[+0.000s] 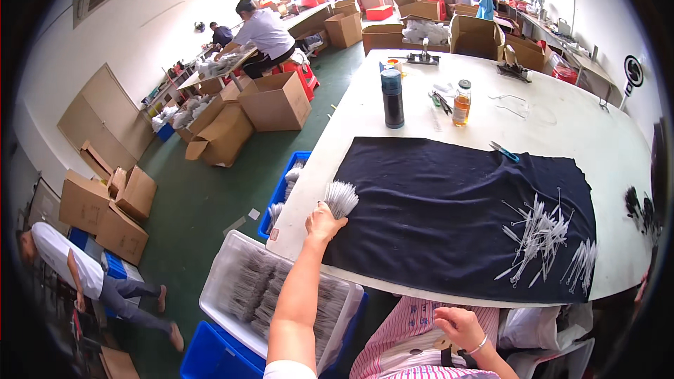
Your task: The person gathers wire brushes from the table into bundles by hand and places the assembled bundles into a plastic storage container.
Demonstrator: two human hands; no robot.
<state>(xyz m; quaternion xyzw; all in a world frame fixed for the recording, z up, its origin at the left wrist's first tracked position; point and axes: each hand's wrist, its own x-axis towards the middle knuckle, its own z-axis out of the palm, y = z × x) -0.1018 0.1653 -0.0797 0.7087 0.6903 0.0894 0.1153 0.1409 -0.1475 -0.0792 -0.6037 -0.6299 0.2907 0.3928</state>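
My left hand is closed around a bundle of thin white brushes at the left edge of the table, beside the dark cloth. My right hand is above my lap, below the table's front edge, its fingers curled in with nothing visible in them. A loose pile of thin white brushes with wire loop ends lies on the right part of the cloth, a smaller group beside it. Blue-handled snips rest at the cloth's far edge.
Left of me, a white tub holds rows of brushes; blue bins are around it. A dark bottle and an amber jar stand beyond the cloth. Cardboard boxes line the floor. A person is at the far left; others sit farther back.
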